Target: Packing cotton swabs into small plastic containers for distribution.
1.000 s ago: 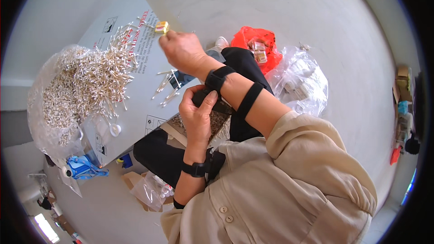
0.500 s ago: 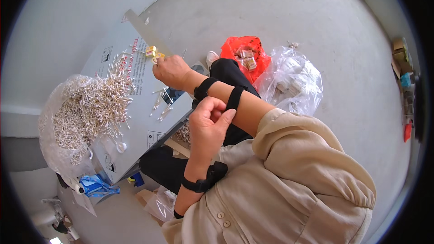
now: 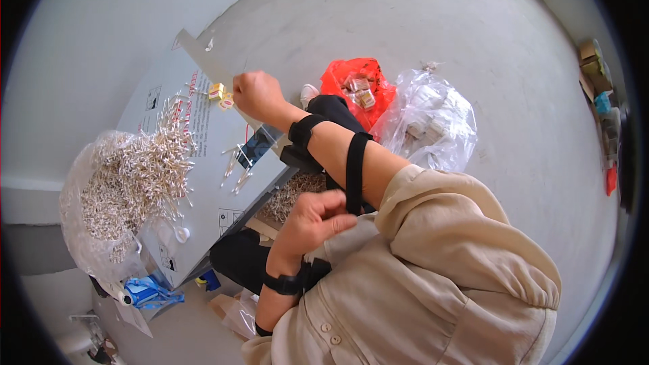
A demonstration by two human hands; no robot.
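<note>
My right hand (image 3: 259,99) is closed in a fist over the far edge of a grey board (image 3: 203,182), close to two small yellow-and-white boxes (image 3: 220,94). Its palm side is hidden, so I cannot tell whether anything is inside. Around my right forearm goes a black strap (image 3: 355,169). Below that forearm, my left hand (image 3: 312,222) pinches at the strap's lower end with thumb and fingers. Several loose cotton swabs (image 3: 236,167) lie on the board beside a dark rectangular patch (image 3: 255,147).
At the left, a clear plastic bag (image 3: 71,209) spills a large heap of cotton swabs (image 3: 135,186). A red bag (image 3: 338,78) with small packs and a clear bag (image 3: 433,115) with white contents stand on the floor (image 3: 527,94). More swabs (image 3: 294,196) lie beneath the board.
My left hand has moved down, drawing the strap's end lower along my forearm. My right fist has risen slightly, away from the yellow boxes. The view has shifted a little.
</note>
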